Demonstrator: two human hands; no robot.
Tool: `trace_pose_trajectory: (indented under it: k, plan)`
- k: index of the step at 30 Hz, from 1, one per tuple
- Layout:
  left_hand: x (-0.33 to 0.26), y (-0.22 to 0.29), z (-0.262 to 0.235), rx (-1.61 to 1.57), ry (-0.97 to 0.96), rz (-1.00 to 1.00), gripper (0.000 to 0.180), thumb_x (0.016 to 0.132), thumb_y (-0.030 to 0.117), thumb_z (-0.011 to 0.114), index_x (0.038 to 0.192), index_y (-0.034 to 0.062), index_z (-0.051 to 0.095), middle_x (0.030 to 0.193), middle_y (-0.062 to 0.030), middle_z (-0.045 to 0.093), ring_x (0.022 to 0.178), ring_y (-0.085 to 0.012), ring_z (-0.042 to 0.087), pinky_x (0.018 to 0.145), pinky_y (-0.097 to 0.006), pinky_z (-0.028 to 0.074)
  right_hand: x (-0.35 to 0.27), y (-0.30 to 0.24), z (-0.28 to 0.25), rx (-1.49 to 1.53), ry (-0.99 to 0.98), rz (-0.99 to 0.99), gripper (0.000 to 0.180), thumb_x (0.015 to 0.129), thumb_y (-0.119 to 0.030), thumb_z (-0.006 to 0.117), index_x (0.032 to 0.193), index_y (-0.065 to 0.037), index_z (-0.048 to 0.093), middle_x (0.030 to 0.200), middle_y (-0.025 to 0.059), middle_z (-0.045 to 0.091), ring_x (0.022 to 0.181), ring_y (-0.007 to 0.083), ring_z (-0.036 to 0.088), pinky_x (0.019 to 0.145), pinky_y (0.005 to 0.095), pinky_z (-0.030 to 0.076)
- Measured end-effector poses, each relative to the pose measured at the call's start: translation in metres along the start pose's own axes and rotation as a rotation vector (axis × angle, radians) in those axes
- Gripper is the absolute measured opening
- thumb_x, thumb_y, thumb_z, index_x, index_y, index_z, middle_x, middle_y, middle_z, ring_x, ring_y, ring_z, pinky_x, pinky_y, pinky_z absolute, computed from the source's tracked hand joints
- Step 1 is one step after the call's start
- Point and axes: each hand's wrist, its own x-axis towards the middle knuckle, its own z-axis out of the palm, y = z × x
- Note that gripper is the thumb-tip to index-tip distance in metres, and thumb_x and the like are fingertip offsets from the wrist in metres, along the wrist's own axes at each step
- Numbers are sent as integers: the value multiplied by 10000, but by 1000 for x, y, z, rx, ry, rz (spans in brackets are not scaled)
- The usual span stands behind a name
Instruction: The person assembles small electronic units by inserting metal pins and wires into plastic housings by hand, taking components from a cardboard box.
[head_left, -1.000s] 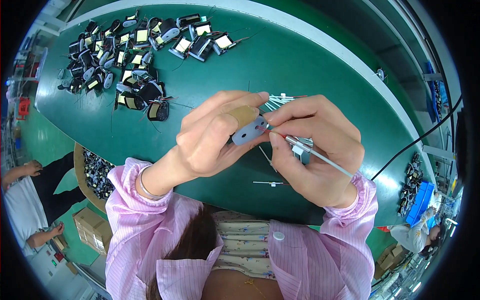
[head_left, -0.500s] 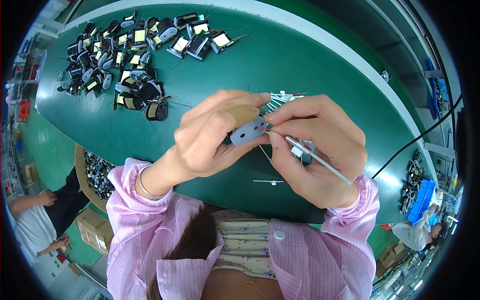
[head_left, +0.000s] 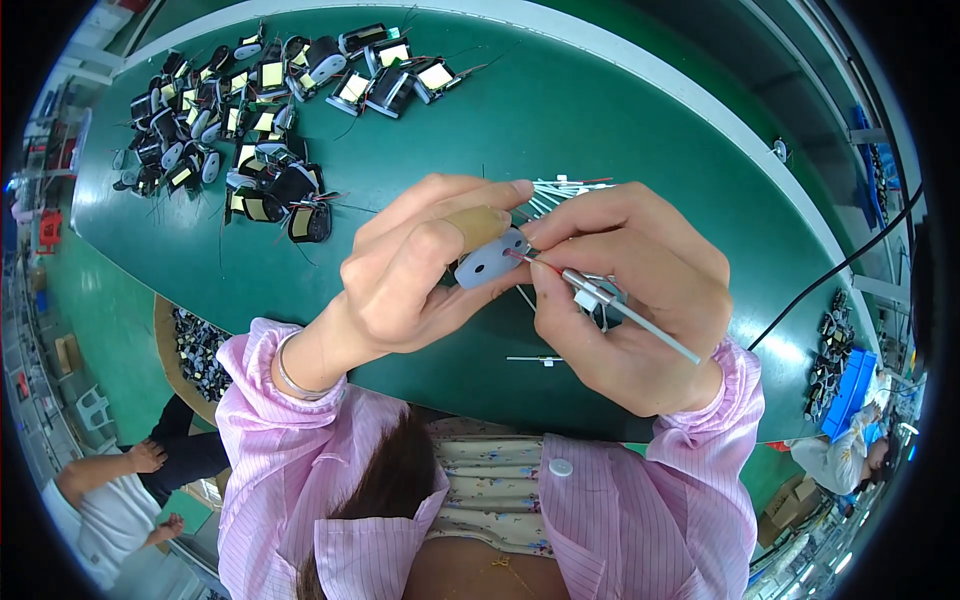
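Observation:
My left hand pinches a grey oval plastic cap with dark round holes, tilted up toward the right. A tan covering wraps one finger of that hand. Closed beside it, my right hand holds a thin cable with a metal sleeve and a pale rod-like end. Its thin red wire reaches to one of the cap's holes; how deep it goes I cannot tell. A small white tag sits by the sleeve. Both hands hover over the green table.
Many black-and-grey parts with yellow pads are heaped at the far left. White cables lie beyond my hands, and a single thin cable nearer me. A box of small parts stands at left, by another person. At right is a blue bin.
My hands shift slightly, with the red wire still at the cap's hole. The person at left has moved nearer the cardboard box, which is now mostly hidden.

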Motion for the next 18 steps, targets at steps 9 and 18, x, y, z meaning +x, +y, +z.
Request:
trace_pose_trajectory:
  k: [9,18]
  plan:
    - [-1,0,0,-4,6,3,437,677,-28,784,1005,-75,498,947,-314,633,831,-344,651,687,-394,538,-2,-5,-2,4,-23,36,148,652,93,685,775,34,628,845,127,628,674,209,615,572,284,487]
    - [0,0,1,-26,-5,-6,432,679,-34,781,1003,-78,499,936,-302,632,834,-349,652,691,-399,539,-3,-5,-2,5,-48,84,131,676,87,686,791,36,650,875,136,646,704,193,611,606,274,481]
